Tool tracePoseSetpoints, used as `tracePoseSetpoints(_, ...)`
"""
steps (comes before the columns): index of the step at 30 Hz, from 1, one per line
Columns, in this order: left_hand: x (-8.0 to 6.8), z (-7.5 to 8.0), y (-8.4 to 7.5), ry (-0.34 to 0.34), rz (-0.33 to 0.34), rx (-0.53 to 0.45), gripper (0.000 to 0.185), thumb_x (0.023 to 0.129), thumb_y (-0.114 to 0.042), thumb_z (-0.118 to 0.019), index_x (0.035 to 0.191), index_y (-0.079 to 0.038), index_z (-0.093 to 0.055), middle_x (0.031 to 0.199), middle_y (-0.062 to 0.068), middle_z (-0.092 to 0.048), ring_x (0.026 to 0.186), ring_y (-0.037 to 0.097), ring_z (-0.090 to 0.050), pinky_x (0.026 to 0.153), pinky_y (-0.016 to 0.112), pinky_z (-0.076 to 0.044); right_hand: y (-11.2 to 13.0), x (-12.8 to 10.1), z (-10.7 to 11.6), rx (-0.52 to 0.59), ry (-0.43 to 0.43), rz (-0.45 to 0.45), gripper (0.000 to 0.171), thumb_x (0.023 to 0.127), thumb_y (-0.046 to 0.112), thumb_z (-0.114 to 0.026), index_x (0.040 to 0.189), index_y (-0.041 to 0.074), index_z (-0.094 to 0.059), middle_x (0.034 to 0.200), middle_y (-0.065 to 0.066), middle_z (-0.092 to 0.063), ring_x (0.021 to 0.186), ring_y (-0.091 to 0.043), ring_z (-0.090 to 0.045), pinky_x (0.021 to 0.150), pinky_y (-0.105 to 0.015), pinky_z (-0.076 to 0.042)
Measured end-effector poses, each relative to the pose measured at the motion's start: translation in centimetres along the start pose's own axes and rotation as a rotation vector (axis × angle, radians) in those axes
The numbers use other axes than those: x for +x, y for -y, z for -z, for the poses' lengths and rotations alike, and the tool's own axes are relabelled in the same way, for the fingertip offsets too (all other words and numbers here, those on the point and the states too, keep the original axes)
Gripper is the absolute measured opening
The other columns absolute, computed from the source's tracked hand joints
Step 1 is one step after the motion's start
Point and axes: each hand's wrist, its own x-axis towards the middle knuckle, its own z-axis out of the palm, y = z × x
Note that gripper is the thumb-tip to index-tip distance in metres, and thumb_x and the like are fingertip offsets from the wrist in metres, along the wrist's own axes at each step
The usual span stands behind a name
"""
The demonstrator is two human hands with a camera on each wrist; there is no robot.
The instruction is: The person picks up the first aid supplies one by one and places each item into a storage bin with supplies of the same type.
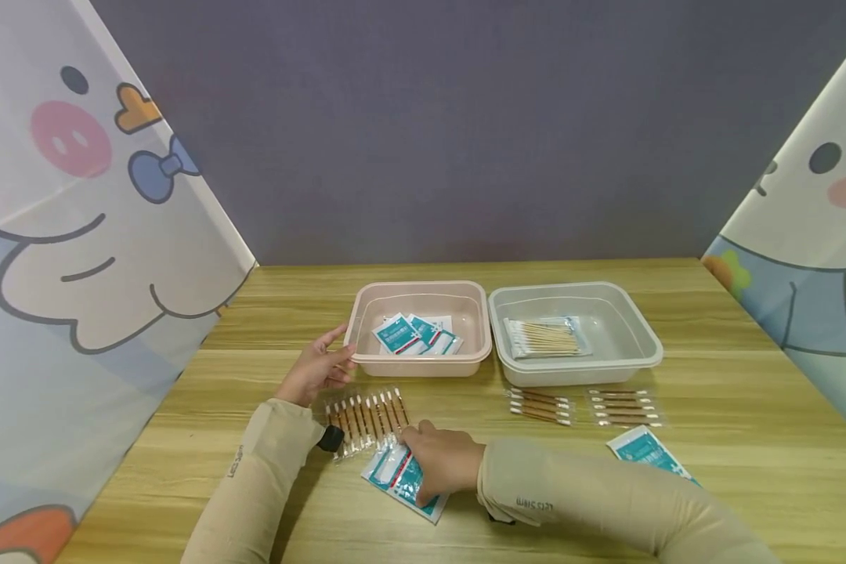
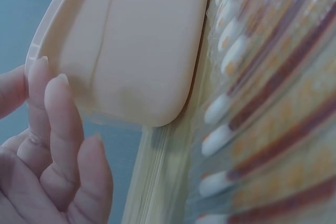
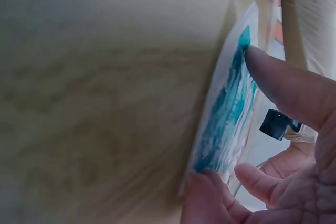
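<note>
My left hand (image 1: 316, 370) grips the near left corner of a pink plastic bin (image 1: 423, 366), thumb at the rim. The left wrist view shows its fingers against the bin's outer wall (image 2: 142, 35). Several teal-and-white sachets (image 1: 398, 334) lie in that bin. With thumb and fingers at its edges, my right hand (image 1: 446, 462) holds a larger teal-and-white sachet (image 1: 393, 468) low at the table; part of it is hidden under the hand. Between the hands lies a clear pack of brown-stemmed cotton swabs (image 1: 366, 419), its near end meeting the sachet.
To the right of the pink bin stands a white bin (image 1: 585, 366) holding a pack of pale-stemmed cotton swabs (image 1: 546, 338). Two brown swab packs (image 1: 540, 406) lie before it. Another sachet (image 1: 648, 450) is partly behind the right sleeve. Printed panels (image 1: 113, 258) flank the table.
</note>
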Motion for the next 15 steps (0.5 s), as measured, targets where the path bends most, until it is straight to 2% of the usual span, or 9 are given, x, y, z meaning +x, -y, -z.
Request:
tracePoseSetpoints(5, 0.0, 0.1, 0.0, 0.007, -0.002, -0.01, 0.061, 0.1, -0.017, -0.052, 0.153, -0.014, -0.023, 0.066, -0.002, -0.062, 0.048, 0.005, -0.056, 0.052, 0.021, -0.05, -0.7, -0.2, 0.0, -0.054, -0.026, -0.005, 0.084, 0.059, 0.029, -0.092, 0.132, 0.015, -0.053, 0.098, -0.002, -0.052, 0.074, -0.013, -0.053, 0.055, -0.03, -0.044)
tracePoseSetpoints(11, 0.0, 0.0, 0.0, 0.006, -0.003, -0.01, 0.06, 0.1, -0.016, -0.052, 0.153, -0.015, -0.024, 0.066, -0.002, -0.061, 0.048, 0.005, -0.056, 0.052, 0.022, -0.051, -1.5, -0.6, 0.5, -0.119, -0.051, -0.023, 0.075, 0.059, 0.032, -0.092, 0.125, 0.016, -0.058, 0.093, -0.001, -0.056, 0.083, -0.017, -0.054, 0.063, -0.035, -0.047)
tracePoseSetpoints(15, 0.0, 0.1, 0.1, 0.0, 0.007, -0.007, 0.06, 0.1, -0.017, -0.052, 0.153, -0.015, -0.024, 0.067, -0.002, -0.061, 0.048, 0.006, -0.057, 0.052, 0.021, -0.051, -1.6, -0.8, 0.7, -0.125, -0.032, -0.033, 0.074, 0.06, 0.03, -0.092, 0.124, 0.015, -0.058, 0.093, -0.002, -0.057, 0.082, -0.019, -0.055, 0.064, -0.037, -0.048)
